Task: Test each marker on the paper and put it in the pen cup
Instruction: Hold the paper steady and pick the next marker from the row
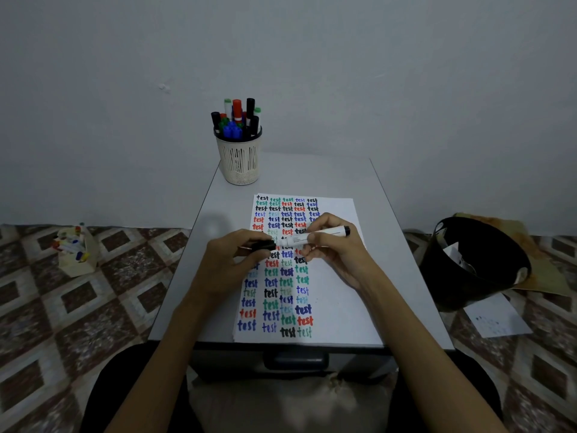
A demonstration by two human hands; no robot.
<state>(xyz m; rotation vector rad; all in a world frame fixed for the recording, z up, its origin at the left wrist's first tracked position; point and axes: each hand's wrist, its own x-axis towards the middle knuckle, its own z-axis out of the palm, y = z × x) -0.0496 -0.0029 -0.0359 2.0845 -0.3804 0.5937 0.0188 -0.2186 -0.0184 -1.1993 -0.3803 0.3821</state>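
forearms reach over the paper (340,307) on the counter (281,176). left hand (240,254) fingers pinch the black cap (263,245), right hand (331,245) fingers curl round the black marker (315,237), held end to end, probably for capping or uncapping. pen cup (239,160) waits beyond.

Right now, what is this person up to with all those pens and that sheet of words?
The right hand holds a marker sideways above the paper, and the left hand pinches its black cap; whether the cap is coming off or going on is unclear. The paper is crowded with the word test in several colours, and the pen cup behind it holds many markers.
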